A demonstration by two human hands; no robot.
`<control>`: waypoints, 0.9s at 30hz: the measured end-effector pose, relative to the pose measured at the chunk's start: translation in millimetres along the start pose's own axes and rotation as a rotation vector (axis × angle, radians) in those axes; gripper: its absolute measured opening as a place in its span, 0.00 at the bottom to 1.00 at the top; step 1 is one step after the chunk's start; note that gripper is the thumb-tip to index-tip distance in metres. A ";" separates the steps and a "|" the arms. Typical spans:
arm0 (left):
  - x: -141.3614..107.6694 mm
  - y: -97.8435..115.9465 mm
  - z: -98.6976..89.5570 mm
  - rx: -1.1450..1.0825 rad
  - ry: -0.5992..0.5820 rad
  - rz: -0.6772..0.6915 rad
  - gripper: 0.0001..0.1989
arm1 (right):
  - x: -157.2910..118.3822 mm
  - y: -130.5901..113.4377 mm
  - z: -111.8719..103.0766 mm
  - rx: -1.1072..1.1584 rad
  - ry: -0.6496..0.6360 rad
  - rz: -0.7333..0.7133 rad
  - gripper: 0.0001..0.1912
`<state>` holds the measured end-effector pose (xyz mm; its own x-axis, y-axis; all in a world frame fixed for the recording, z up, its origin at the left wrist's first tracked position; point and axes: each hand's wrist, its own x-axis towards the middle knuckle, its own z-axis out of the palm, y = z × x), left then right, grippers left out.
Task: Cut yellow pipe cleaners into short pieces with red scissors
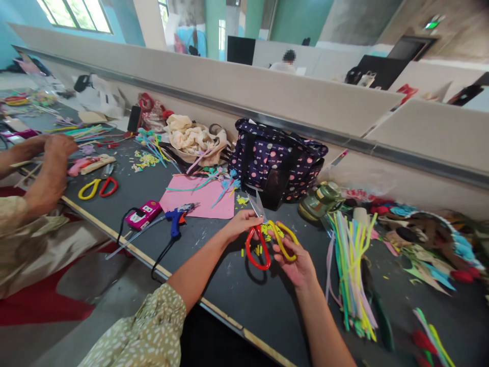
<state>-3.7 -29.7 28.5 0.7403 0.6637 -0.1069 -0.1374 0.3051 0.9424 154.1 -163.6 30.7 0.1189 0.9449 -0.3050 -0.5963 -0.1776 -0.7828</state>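
Note:
A pair of scissors with a red handle loop (247,250) and a yellow one is held above the dark table (214,285), blades pointing away and slightly apart. My left hand (244,225) pinches the scissors near the pivot, beside the red loop. The fingers of my right hand (296,260) are wrapped round the yellow loop (294,239). Small yellow pieces (272,232) lie on the table behind and under the scissors. A pink sheet (202,204) with fuzzy stems on it lies further back, and a blue glue gun (175,221) rests left of my left hand.
A dotted dark bag (267,158) and a glass jar (321,200) stand behind my hands. Bundled pastel stems (353,270) lie to the right. At left are a pink device (143,215), other scissors (108,187) and another person's hands (57,153). A low partition (229,92) runs behind.

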 end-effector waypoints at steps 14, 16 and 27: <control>12.1 2.6 -55.0 -0.094 0.644 0.170 0.18 | -3.9 -2.6 3.4 -0.024 -0.034 0.066 0.18; 14.6 -1.4 -59.9 -0.006 0.606 0.192 0.17 | -2.5 -3.9 0.4 -0.018 -0.008 0.062 0.18; 13.8 -8.7 -52.5 1.037 0.698 0.499 0.16 | 3.9 -4.9 -4.8 0.031 0.079 0.006 0.18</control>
<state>-26.9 12.7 2.2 0.2278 0.8527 0.4701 0.4952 -0.5172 0.6981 161.3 -160.3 30.8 0.1769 0.9189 -0.3527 -0.6216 -0.1735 -0.7639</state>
